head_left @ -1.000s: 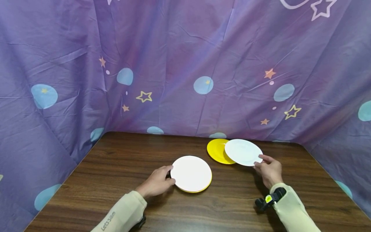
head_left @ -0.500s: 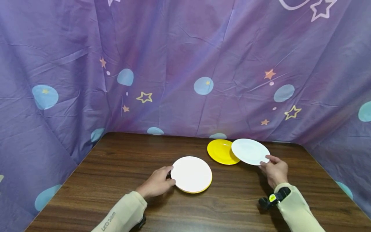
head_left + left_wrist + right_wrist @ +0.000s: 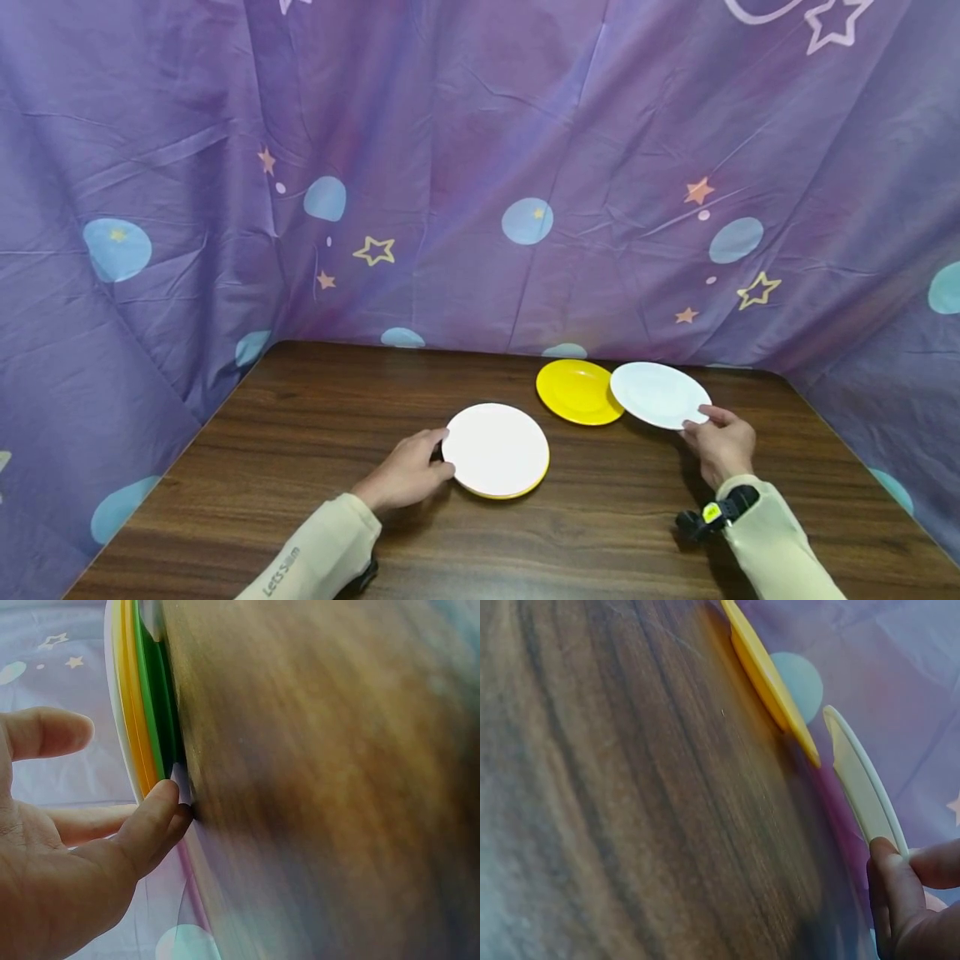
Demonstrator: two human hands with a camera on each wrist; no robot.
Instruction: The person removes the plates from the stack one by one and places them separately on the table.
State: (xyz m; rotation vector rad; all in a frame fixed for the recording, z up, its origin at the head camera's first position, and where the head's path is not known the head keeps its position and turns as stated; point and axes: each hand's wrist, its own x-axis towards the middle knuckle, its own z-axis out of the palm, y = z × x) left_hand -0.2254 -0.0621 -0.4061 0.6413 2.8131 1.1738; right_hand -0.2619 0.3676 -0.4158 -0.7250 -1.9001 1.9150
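A stack of plates lies mid-table: a white plate (image 3: 495, 448) on top, a yellow plate (image 3: 133, 697) under it and a green plate (image 3: 156, 697) lowest. At the left rim of this stack, my left hand (image 3: 407, 472) touches the edge with relaxed fingers; one digit stands clear of it in the left wrist view. My right hand (image 3: 722, 442) pinches another white plate (image 3: 658, 395) by its near right rim. That plate is tilted and raised off the table in the right wrist view. Just left of it, a second yellow plate (image 3: 576, 392) lies on the table.
The brown wooden table (image 3: 352, 379) reaches back to a purple curtain (image 3: 420, 167) patterned with stars and dots. The curtain also hangs along the left and right sides.
My right hand has moved to the right with its white plate, uncovering more of the yellow plate behind. My left hand and the stack have stayed in place.
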